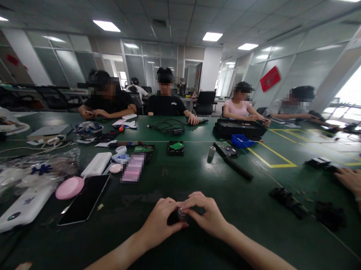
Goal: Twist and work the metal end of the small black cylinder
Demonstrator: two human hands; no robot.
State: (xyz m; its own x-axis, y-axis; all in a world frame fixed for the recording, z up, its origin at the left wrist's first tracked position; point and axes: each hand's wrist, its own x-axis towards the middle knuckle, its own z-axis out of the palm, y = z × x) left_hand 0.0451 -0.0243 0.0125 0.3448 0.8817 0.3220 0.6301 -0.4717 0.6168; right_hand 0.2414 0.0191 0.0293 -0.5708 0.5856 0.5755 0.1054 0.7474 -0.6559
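Note:
My left hand and my right hand meet low in the middle of the head view, above the green table. Between their fingertips is a small silvery round piece, like a short metal cylinder; fingers hide much of it, so its kind is unclear. Both hands are closed around it, the left thumb at its lower side and the right fingers across its top. Farther off stands an upright silver cylinder. Beside that lie an opened hard drive and a long black strip.
On the left lie a dark-screened phone, a pink disc, a white case and plastic bags. Another opened drive and a blue tray sit farther back. A neighbour's hand rests at right near black parts. Several people sit opposite.

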